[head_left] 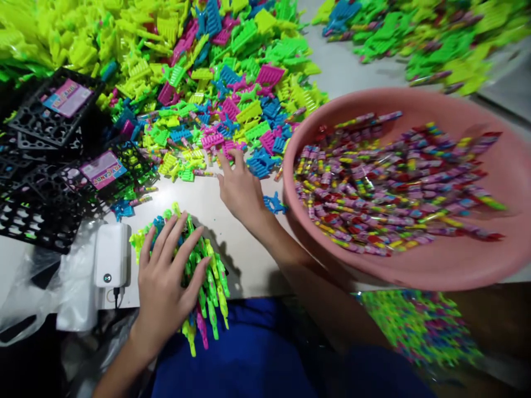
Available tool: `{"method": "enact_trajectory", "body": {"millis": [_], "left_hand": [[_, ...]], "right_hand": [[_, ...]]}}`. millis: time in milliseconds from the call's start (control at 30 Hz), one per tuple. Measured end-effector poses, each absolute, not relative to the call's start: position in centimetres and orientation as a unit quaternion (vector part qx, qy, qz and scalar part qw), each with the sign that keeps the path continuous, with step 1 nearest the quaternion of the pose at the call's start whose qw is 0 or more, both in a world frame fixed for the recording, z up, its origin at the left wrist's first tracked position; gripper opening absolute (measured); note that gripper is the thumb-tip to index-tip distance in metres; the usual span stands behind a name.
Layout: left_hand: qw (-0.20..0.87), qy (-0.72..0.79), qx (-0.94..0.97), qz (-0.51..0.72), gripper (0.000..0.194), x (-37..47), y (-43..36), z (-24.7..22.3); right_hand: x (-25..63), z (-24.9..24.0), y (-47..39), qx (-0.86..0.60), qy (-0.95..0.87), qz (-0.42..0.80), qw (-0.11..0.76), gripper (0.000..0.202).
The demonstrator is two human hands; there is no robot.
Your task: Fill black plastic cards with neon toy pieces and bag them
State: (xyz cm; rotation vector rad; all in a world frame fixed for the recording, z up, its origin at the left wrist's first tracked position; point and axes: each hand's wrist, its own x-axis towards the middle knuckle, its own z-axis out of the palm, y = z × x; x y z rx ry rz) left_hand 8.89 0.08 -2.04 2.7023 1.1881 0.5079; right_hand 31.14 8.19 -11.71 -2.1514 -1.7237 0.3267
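Observation:
My left hand [168, 273] lies with its fingers spread over a cluster of green, yellow, blue and pink plastic toys [211, 282] at the table's front edge. The toys stick out past its fingertips and below the thumb. To the right, my right hand [243, 190] reaches forward to the near edge of a large pile of small bright plastic pieces [249, 110]. Its fingers are apart. The fingertips are beside a pink piece [212, 140], and no piece is visibly gripped.
A pink basin [435, 271] of wrapped candy sticks [373, 193] stands at the right. Black trays with labels [53, 124] are stacked at the left, near a white power bank [111, 254] with a cable. More toys lie at the back right and lower right.

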Motion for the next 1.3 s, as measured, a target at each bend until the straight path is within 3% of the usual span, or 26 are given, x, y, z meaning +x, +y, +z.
{"method": "enact_trajectory", "body": {"millis": [100, 200, 300, 567, 700, 833, 933, 967, 1167, 1300], "left_hand": [[0.071, 0.399, 0.898, 0.171, 0.044, 8.9, 0.0, -2.0], [0.073, 0.401, 0.897, 0.172, 0.044, 9.0, 0.0, -2.0], [0.074, 0.403, 0.895, 0.175, 0.045, 9.0, 0.0, -2.0], [0.065, 0.396, 0.900, 0.173, 0.046, 8.8, 0.2, -2.1], [0.070, 0.393, 0.901, 0.171, 0.045, 8.8, 0.2, -2.0], [0.082, 0.390, 0.901, 0.173, 0.046, 8.8, 0.3, -2.0], [0.093, 0.391, 0.899, 0.175, 0.046, 8.9, 0.4, -1.9], [0.095, 0.393, 0.898, 0.173, 0.047, 8.9, 0.3, -1.9], [0.105, 0.400, 0.896, 0.161, 0.049, 9.1, 0.2, -1.7], [0.106, 0.406, 0.894, 0.159, 0.048, 9.2, 0.2, -1.6]], "right_hand": [[30.2, -11.7, 7.0, -0.753, -0.630, 0.089, 0.170, 0.049], [29.9, -11.4, 6.4, -0.756, -0.614, 0.081, 0.212, 0.036], [30.0, -11.4, 8.2, -0.767, -0.577, 0.074, 0.271, 0.040], [30.1, -11.1, 14.7, -0.760, -0.577, 0.088, 0.285, 0.056], [30.5, -10.0, 9.9, -0.705, -0.594, 0.112, 0.369, 0.057], [30.4, -10.2, 1.4, -0.651, -0.544, 0.263, 0.459, 0.054], [29.8, -10.9, -4.5, -0.628, -0.481, 0.377, 0.482, 0.010], [29.5, -11.1, -6.1, -0.622, -0.474, 0.397, 0.480, 0.006], [26.9, -11.2, -10.8, -0.607, -0.464, 0.351, 0.541, 0.013], [26.0, -12.0, -11.9, -0.632, -0.461, 0.318, 0.536, 0.018]]}}
